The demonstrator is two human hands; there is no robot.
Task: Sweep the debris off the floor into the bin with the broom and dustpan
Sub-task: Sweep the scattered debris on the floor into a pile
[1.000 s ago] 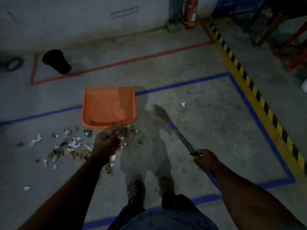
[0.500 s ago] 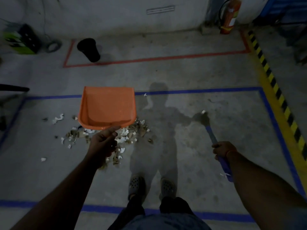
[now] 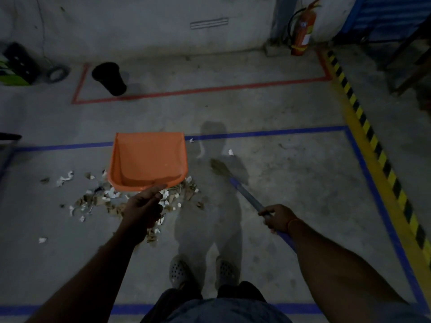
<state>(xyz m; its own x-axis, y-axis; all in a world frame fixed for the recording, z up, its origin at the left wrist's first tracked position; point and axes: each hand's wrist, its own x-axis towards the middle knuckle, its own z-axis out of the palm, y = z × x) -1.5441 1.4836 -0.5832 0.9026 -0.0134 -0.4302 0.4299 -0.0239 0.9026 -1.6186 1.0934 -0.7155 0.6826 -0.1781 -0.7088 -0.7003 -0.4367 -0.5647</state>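
Presently the left hand [image 3: 143, 207] grips the orange dustpan [image 3: 149, 159] above the debris pile [image 3: 105, 201]; the right hand [image 3: 277, 217] clamps the broom [image 3: 242, 190] handle. Recommend: seat the pan's lip flat beside the pile, then sweep short strokes inward. The black bin [image 3: 109, 78] stands well apart.

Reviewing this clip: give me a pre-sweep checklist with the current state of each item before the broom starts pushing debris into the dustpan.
1. Left hand has a grip on the orange dustpan: ok.
2. Right hand has a grip on the broom: ok.
3. Dustpan set down on the floor: cannot tell.
4. Broom head beside the debris pile: not ok, it lies off to the right.
5. Dustpan empty: ok.
6. Black bin upright: not ok, it looks tilted.
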